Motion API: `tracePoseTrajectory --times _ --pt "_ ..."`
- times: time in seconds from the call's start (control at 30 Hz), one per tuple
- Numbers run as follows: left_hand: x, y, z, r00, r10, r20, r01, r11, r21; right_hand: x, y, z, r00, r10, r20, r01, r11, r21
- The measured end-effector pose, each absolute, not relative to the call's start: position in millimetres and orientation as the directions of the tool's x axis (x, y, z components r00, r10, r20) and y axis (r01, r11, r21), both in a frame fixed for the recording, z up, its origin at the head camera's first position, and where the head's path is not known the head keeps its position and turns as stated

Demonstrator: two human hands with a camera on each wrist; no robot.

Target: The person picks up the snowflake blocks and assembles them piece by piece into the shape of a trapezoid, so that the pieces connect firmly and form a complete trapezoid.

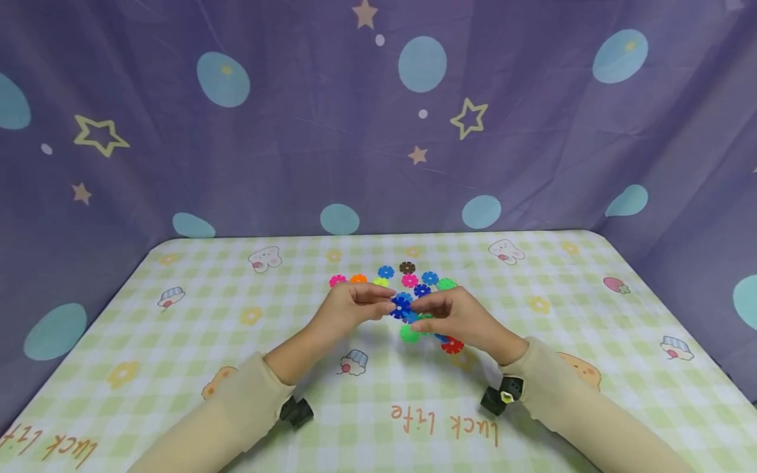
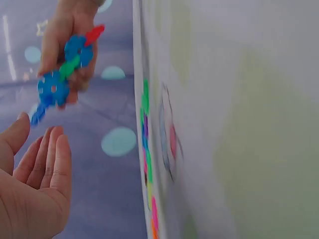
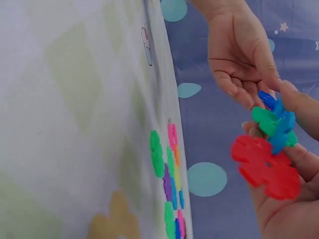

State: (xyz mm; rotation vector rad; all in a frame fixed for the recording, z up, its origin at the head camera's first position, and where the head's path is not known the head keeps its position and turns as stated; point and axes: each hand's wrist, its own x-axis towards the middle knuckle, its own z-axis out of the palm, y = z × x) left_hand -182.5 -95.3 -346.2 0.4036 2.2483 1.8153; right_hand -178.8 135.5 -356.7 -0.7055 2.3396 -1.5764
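My right hand point(image 1: 458, 312) holds a short chain of interlocked notched plastic discs, its fingers and thumb around the middle of it. A red disc point(image 3: 266, 167) forms the end nearest the right palm; a green disc point(image 2: 70, 67) is slotted between two blue discs point(image 2: 53, 88). At the far end a dark blue disc point(image 1: 400, 306) points toward my left hand point(image 1: 351, 305). In the left wrist view the left thumb and fingers stand apart, with the thumb tip right beside that dark blue disc. The chain is raised above the table.
Loose notched discs lie flat beyond the hands, among them a brown disc point(image 1: 407, 268), a pink disc point(image 1: 338, 280) and an orange disc point(image 1: 358, 279). A bright green disc point(image 1: 409, 333) lies nearer. The checked tablecloth point(image 1: 236, 394) runs back to a purple curtain point(image 1: 331, 164).
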Motion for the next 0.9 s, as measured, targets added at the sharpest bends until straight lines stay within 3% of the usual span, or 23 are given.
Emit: tracePoseTrajectory --times 0.23,0.63,0.9 --pt "-208 -126 -353 -0.954 0.297 -0.034 0.020 0.176 0.984 -178 139 -359 -0.882 -0.472 0.005 -0.139 0.251 -0.958" --pt "-248 -170 -361 -0.985 0.167 -0.043 0.006 0.285 0.959 -180 135 -367 -0.891 -0.452 -0.050 0.006 0.098 -0.995" --pt "-276 -186 -377 -0.963 0.263 -0.066 0.057 0.433 0.900 -182 129 -365 -0.889 -0.441 -0.128 0.134 0.017 -0.991"
